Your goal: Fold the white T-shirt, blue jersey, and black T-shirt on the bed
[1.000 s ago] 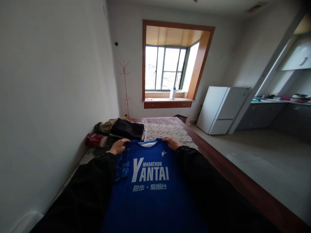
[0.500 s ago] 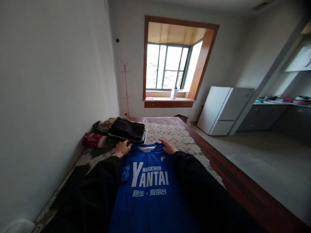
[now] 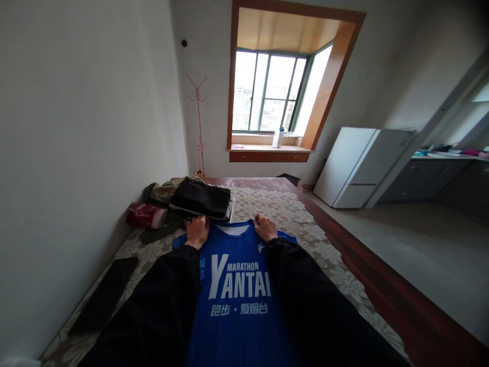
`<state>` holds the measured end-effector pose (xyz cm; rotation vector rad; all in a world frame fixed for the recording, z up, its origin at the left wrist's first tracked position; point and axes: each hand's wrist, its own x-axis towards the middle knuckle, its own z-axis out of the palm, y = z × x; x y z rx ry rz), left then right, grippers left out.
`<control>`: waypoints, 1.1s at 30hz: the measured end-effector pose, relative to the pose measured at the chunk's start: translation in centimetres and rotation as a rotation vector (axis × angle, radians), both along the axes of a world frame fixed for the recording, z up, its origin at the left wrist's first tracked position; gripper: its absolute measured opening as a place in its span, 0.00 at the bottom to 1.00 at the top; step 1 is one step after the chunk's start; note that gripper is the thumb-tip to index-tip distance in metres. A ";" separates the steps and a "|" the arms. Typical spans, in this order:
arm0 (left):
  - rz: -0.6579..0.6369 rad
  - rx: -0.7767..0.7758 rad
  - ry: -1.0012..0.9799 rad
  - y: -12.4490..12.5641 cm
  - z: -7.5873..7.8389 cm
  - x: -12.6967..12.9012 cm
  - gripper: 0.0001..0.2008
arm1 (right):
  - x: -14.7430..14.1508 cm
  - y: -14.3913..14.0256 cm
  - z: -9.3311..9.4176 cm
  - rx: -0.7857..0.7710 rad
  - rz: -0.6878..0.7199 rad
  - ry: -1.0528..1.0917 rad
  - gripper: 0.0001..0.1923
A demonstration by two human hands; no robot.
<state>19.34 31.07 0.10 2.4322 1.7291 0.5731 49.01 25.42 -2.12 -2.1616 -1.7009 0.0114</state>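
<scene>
Left hand (image 3: 197,231), right hand (image 3: 265,227) pinch blue Yantai marathon jersey (image 3: 237,290) shoulders, fingers clamped, spreading it flat; folded black garment (image 3: 202,198) just beyond collar.

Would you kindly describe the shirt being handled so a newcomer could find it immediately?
On the floral-patterned bed cover below the bay window lies a blue jersey shirt, both hands at its shoulders. Unlike the dark folded clothes pile beyond, it bears white "YANTAI MARATHON" lettering.
</scene>
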 end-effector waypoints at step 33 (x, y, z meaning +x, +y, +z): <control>-0.124 -0.176 0.214 -11.3 -0.1 -6.9 0.35 | 2.2 -14.1 -2.0 -0.206 0.046 -0.217 0.32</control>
